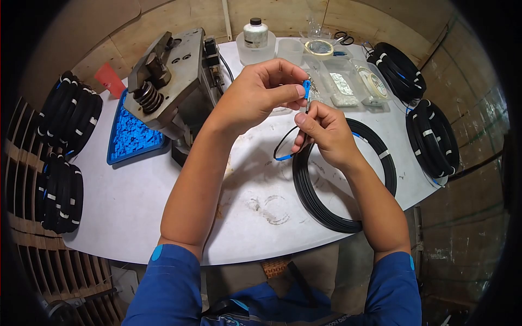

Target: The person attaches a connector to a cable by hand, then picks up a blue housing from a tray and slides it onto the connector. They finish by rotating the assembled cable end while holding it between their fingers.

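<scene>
My left hand [261,89] pinches a small blue connector [307,88] between thumb and forefinger above the white table [136,206]. My right hand [326,133] sits just below it and grips the thin black cable end [285,145] that runs up into the connector. That cable loops down, shows a blue band, and belongs to a large black cable coil [348,185] lying flat on the table under my right wrist.
A grey metal press [168,81] stands at the back left beside a blue tray [130,136] of small blue parts. Clear plastic containers [340,81], tape rolls [319,48], a white bottle [255,33] and scissors [343,38] sit behind. Bundled black coils [432,136] are stacked on the right and coils [68,114] on the left.
</scene>
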### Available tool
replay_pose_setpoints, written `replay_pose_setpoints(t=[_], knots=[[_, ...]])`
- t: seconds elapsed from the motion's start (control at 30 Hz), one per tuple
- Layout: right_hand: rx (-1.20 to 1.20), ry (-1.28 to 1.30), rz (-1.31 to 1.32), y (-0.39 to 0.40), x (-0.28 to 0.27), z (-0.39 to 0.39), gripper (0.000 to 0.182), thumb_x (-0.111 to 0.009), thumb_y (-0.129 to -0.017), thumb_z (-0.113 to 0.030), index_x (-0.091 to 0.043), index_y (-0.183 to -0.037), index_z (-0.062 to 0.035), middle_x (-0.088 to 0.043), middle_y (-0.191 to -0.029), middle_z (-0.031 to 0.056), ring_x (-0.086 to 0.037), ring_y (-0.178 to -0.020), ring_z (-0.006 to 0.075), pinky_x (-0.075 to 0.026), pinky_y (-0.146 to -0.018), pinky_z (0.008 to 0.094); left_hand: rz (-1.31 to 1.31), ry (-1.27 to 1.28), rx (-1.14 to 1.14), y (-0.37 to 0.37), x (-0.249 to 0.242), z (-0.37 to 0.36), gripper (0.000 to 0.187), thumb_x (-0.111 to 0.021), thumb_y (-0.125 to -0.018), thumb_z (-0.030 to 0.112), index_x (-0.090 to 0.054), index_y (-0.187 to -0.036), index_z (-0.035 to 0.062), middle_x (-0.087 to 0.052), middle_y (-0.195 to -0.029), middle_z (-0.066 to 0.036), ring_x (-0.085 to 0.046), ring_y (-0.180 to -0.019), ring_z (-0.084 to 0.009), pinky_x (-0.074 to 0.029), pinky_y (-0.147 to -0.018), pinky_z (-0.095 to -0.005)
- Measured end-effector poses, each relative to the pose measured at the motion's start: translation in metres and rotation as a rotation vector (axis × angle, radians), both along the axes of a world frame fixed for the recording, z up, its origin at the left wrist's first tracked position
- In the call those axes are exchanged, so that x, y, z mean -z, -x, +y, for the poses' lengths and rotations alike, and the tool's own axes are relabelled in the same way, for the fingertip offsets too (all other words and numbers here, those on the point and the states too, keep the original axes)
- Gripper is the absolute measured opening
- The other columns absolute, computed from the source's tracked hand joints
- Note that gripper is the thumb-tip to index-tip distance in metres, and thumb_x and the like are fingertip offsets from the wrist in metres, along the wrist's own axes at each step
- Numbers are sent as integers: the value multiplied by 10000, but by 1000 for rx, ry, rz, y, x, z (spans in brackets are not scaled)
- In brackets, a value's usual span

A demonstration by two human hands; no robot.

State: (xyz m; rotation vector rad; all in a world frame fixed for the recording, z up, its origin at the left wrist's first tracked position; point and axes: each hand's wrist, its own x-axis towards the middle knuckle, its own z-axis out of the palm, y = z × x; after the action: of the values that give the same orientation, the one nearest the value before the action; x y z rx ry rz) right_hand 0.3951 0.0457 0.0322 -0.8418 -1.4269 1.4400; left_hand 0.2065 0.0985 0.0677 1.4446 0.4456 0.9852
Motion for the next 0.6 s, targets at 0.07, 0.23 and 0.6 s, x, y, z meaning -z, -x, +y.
replay_pose_setpoints(t=[0.07, 0.23, 0.6], knots=[[0, 1, -3, 0, 0, 0, 249, -635, -945, -218, -524, -796, -53, -624, -663, 54, -655, -590, 145, -525, -528, 241, -2, -4, 0, 0, 1, 1, 240, -673, -874, 66, -612, -1099, 8, -656, -929, -59, -653, -859, -151, -544, -812, -288], [-2, 12, 5, 0, 0, 0, 247, -635, -945, -219, -525, -801, -50, -625, -671, 55, -658, -597, 149, -527, -536, 243, 2, -12, -3, -1, 0, 0, 236, -672, -875, 64, -611, -1095, 4, -656, -928, -59, -652, -857, -144, -542, -795, -279], [-3, 18, 12, 0, 2, 0, 236, -632, -947, -206, -527, -807, -47, -625, -672, 56, -660, -599, 152, -532, -541, 245, 15, -6, -17, -2, -1, -2, 227, -671, -880, 68, -612, -1090, 3, -658, -924, -55, -653, -844, -138, -541, -791, -278]])
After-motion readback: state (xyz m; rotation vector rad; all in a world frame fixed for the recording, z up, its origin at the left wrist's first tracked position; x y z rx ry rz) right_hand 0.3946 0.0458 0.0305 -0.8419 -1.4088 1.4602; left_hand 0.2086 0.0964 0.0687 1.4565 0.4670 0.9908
